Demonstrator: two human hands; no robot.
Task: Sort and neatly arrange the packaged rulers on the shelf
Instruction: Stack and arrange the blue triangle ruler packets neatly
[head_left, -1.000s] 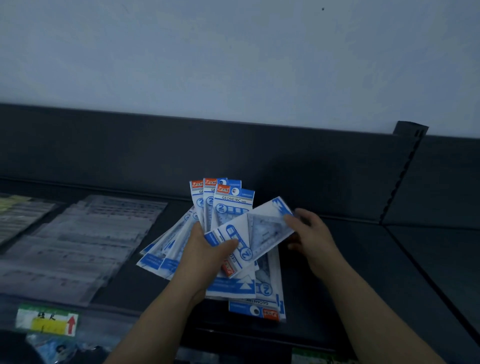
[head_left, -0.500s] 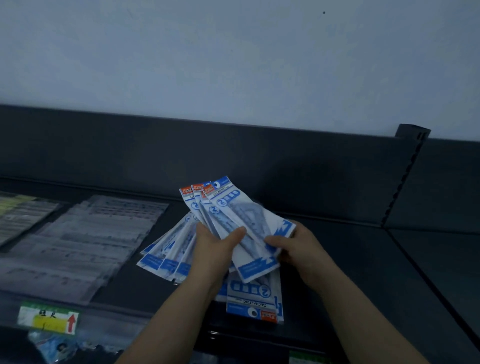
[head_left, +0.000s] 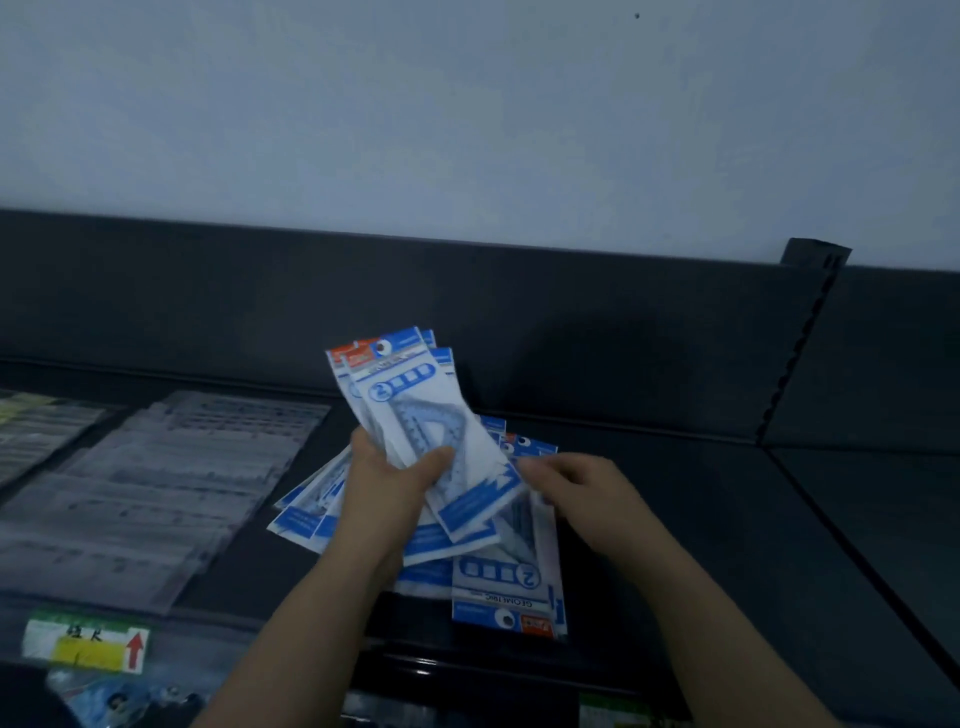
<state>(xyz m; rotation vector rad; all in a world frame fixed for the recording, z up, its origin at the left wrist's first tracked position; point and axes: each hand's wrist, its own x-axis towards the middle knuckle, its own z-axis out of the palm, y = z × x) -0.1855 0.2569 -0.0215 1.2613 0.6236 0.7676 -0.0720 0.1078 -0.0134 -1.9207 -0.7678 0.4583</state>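
Note:
My left hand grips a fanned bundle of blue-and-white packaged rulers, held upright above the dark shelf, thumb across the front packet. My right hand is just right of the bundle, its fingertips at the lower right corner of the front packet and on the packets behind it; I cannot tell whether it grips one. More packets lie flat on the shelf: one turned upside down near the front edge, and several fanned out to the left under my left wrist.
Rows of clear-packaged rulers cover the shelf's left part. A yellow-green price label with a red arrow sits on the front rail. A dark back panel and a slotted upright bound the shelf, and another shelf section lies right of the upright.
The packet that my right hand held crosswise has been turned upright and set against the bundle in my left hand. My right hand has slid to the bundle's lower right corner.

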